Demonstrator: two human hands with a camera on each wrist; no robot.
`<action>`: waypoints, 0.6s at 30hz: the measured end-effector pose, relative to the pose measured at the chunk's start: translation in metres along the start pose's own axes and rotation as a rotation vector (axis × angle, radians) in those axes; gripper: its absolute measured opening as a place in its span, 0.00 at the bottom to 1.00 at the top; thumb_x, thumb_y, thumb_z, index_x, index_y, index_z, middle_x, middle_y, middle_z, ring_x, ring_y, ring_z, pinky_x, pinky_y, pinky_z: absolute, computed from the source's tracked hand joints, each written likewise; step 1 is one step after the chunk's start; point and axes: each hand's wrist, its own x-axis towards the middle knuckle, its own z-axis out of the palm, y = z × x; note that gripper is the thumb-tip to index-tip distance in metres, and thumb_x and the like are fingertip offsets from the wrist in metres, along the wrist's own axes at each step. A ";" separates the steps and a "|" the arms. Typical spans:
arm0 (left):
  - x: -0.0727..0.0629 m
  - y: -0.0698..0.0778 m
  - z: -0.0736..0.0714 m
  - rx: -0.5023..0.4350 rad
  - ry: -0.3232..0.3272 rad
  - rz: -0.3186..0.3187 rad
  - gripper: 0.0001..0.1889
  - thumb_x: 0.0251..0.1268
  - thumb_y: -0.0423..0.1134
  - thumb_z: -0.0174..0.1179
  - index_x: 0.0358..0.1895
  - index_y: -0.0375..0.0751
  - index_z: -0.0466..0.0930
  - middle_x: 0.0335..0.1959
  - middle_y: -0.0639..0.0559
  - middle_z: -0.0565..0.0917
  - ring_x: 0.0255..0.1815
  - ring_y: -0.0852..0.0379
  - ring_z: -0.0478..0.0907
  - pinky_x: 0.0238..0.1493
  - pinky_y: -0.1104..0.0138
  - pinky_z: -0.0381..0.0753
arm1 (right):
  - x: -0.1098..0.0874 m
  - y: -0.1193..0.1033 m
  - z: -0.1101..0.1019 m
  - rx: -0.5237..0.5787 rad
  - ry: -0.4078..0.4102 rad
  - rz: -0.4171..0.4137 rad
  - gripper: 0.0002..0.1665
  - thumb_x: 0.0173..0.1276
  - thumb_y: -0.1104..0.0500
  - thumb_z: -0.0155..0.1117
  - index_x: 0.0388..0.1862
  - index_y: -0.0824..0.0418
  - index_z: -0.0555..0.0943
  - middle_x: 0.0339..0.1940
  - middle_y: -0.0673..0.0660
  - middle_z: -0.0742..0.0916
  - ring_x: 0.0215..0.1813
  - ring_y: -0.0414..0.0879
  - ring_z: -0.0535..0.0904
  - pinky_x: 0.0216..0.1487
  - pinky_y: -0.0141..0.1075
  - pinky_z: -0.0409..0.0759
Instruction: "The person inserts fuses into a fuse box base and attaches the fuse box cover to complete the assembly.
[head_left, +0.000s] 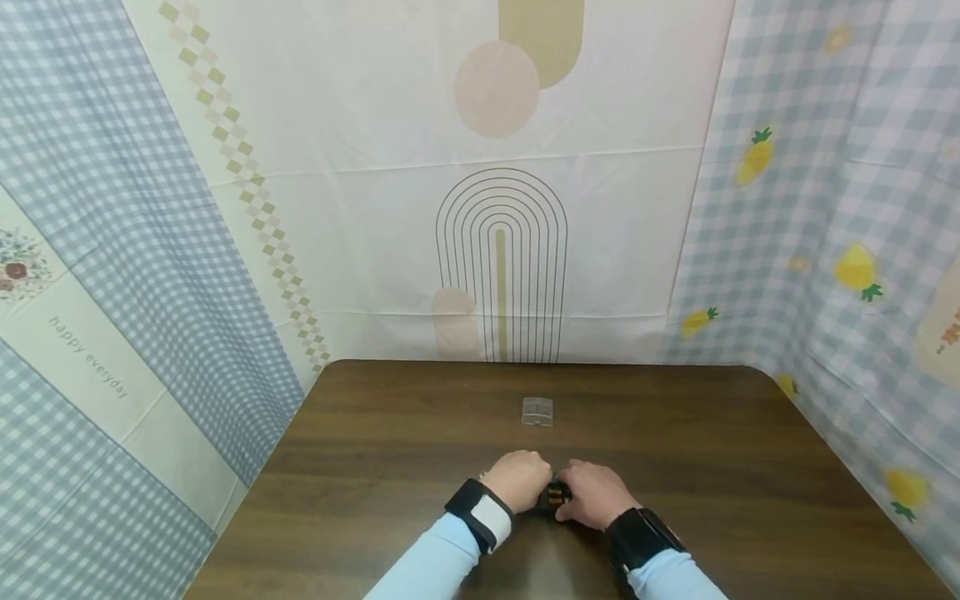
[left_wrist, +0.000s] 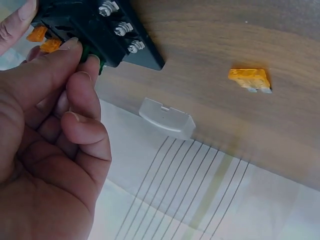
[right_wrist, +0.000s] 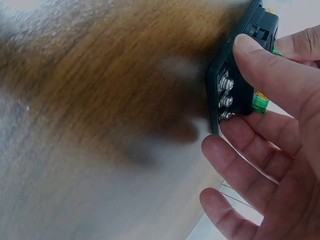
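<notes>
A black fuse block (head_left: 552, 496) with silver screw terminals (left_wrist: 121, 28) lies between both hands on the wooden table. Orange blade fuses (left_wrist: 50, 45) sit in it, and a green blade fuse (right_wrist: 260, 103) shows at its side. My left hand (head_left: 519, 480) pinches another green blade fuse (left_wrist: 86, 53) against the block with thumb and forefinger, hiding most of it. With its thumb on one face and fingers at the opposite edge, my right hand (head_left: 595, 493) grips the block. A loose orange blade fuse (left_wrist: 249, 78) lies on the tabletop.
A clear plastic cover (head_left: 537, 411) lies farther back on the brown table (head_left: 405, 408), beyond the hands. Patterned cloth (head_left: 360, 242) hangs behind the table and along both sides.
</notes>
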 end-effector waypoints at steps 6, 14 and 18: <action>-0.001 -0.001 0.000 -0.030 0.002 -0.027 0.02 0.59 0.38 0.72 0.34 0.50 0.90 0.27 0.58 0.86 0.26 0.64 0.80 0.32 0.72 0.81 | 0.000 0.000 0.000 0.000 0.007 -0.003 0.20 0.50 0.55 0.82 0.41 0.62 0.86 0.31 0.52 0.81 0.34 0.49 0.78 0.42 0.51 0.79; 0.001 0.002 0.004 0.018 0.020 -0.006 0.03 0.58 0.39 0.72 0.35 0.49 0.90 0.27 0.57 0.86 0.26 0.63 0.80 0.32 0.71 0.81 | -0.001 -0.002 -0.001 0.003 0.004 0.001 0.20 0.50 0.56 0.82 0.41 0.61 0.87 0.31 0.52 0.81 0.34 0.49 0.79 0.42 0.51 0.79; 0.000 0.001 0.003 0.009 0.026 -0.012 0.03 0.58 0.38 0.72 0.35 0.49 0.90 0.27 0.57 0.86 0.26 0.63 0.80 0.32 0.71 0.81 | -0.002 -0.002 -0.002 -0.002 0.004 0.005 0.20 0.50 0.56 0.82 0.41 0.61 0.87 0.31 0.52 0.81 0.34 0.49 0.79 0.42 0.51 0.79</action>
